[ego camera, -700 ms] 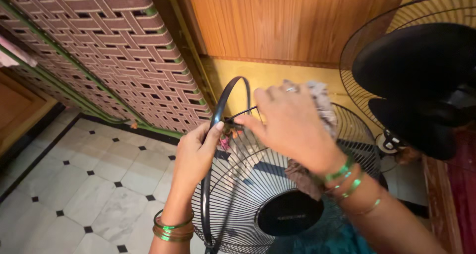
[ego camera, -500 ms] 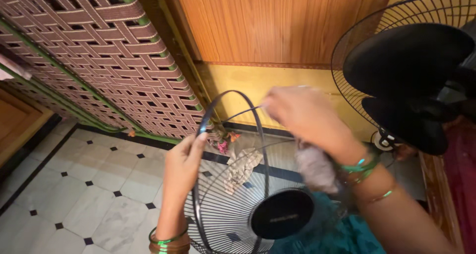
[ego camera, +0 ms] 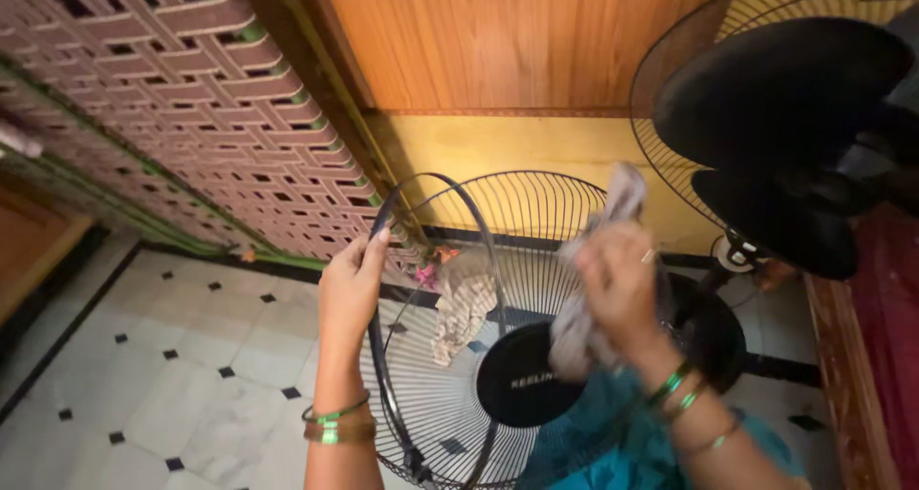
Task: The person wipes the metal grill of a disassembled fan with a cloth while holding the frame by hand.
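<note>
Left hand (ego camera: pixel 350 284) grips fan guard (ego camera: pixel 459 394) rim; right hand (ego camera: pixel 617 284) clutches rag (ego camera: pixel 598 260).

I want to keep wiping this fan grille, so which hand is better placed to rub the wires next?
Probably the right hand: it holds the grey cloth bunched against the fan grille wires. The left hand grips the grille's rim, steadying it upright.

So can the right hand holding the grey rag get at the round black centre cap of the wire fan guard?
Probably yes: the right hand hovers just above the round black centre cap, with nothing visible between them.
</note>
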